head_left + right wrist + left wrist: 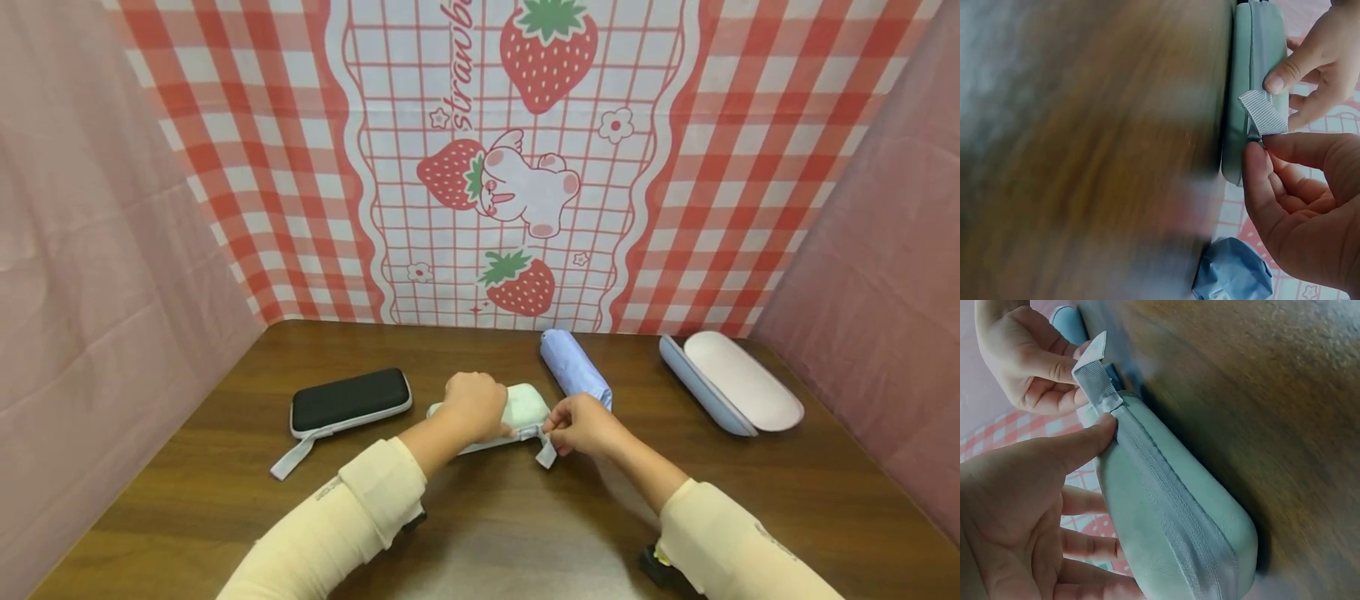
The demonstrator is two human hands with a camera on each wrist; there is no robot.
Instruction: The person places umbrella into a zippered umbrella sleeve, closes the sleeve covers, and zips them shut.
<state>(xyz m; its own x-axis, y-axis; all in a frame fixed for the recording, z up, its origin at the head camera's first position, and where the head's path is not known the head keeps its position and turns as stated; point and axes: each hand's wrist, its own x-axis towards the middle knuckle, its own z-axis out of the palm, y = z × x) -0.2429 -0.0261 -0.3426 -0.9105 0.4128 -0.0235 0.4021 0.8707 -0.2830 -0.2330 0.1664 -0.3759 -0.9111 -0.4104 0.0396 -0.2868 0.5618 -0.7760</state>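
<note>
A mint-green zip case [527, 406] lies on the table with its grey zip facing me. My left hand [474, 406] grips it from above, thumb pressed on the zip side and fingers over the top. At the case's right end, my right hand [587, 425] pinches the zipper pull [1258, 140] between thumb and forefinger. A grey ribbon tab [1092, 378] sticks out beside those fingertips. In the left wrist view the zip tape [1166, 487] runs along the side with its edges together.
A black zip case [348, 402] with a grey strap lies to the left. Behind my right hand is a folded lavender umbrella [573, 364]. At the far right stands an open glasses case [742, 379], blue outside and pale inside. A checked strawberry cloth [300, 167] hangs behind the table.
</note>
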